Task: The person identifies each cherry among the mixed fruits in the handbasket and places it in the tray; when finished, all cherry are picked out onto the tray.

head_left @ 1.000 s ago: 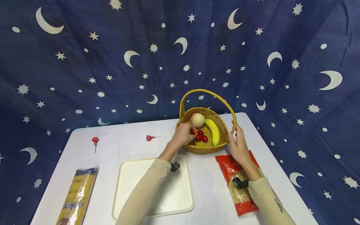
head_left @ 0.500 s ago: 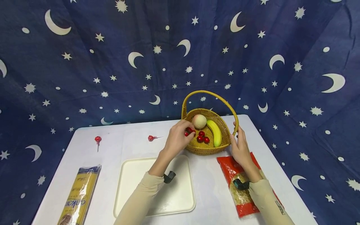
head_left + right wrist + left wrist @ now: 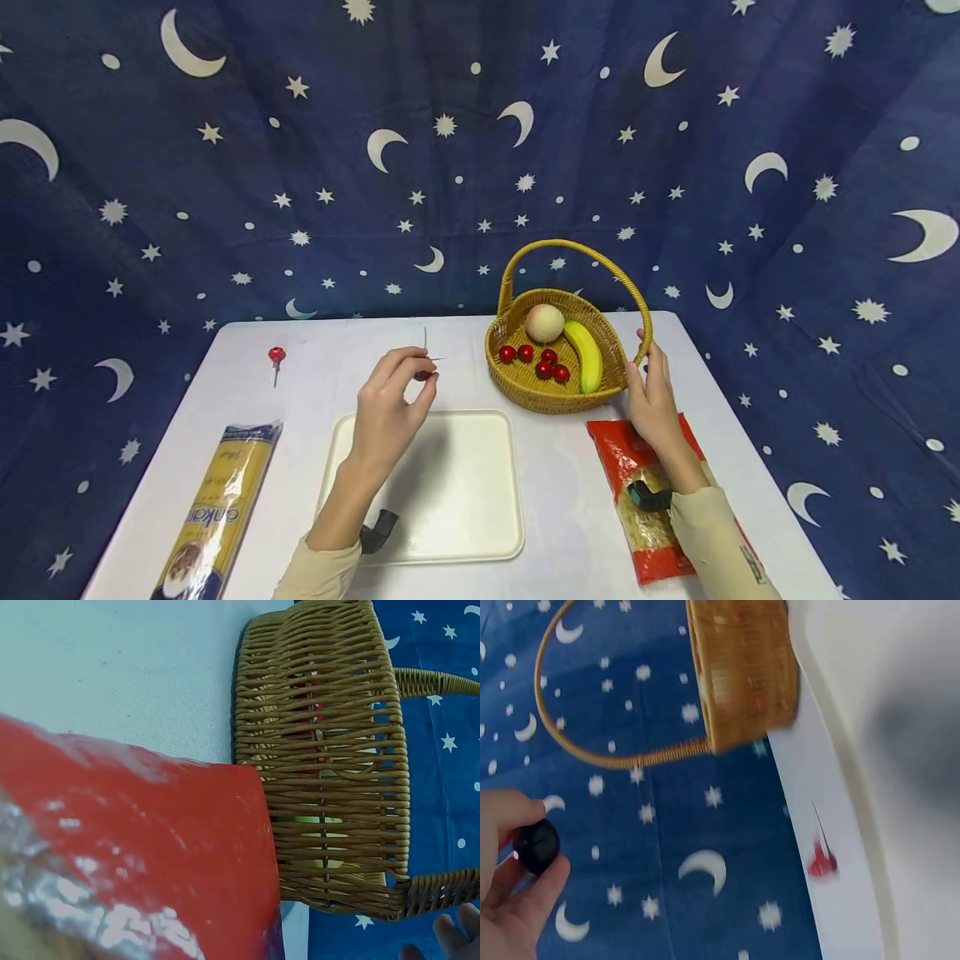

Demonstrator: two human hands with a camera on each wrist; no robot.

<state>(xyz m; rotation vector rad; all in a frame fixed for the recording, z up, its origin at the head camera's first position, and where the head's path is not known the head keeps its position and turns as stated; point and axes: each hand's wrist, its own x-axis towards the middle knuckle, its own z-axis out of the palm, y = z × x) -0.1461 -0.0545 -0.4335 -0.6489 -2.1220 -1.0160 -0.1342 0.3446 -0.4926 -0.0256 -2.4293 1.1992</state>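
Note:
My left hand [image 3: 386,412] pinches a small dark red cherry [image 3: 422,376] between thumb and fingers, above the table's back part, left of the wicker basket [image 3: 551,403]. In the left wrist view the cherry [image 3: 536,847] looks round, dark and glossy in my left hand [image 3: 514,881]. My right hand [image 3: 656,404] holds the right foot of the basket's handle, thumb in front and fingers behind. Several red cherries [image 3: 543,369], a peach [image 3: 544,323] and a yellow banana [image 3: 585,357] lie in the basket. The right wrist view shows fingertips of my right hand [image 3: 454,937] beside the handle.
A cream tray [image 3: 457,492] lies partly under my left arm. A red bag [image 3: 645,500] is under my right forearm, and a yellow packet [image 3: 221,500] at the left. One red thing with a thin spike [image 3: 277,355] lies back left, another [image 3: 823,862] behind my left hand.
My left hand has come out of the basket and moved left, pinching a cherry. My right hand stays at the basket's handle. The head view has shifted a little.

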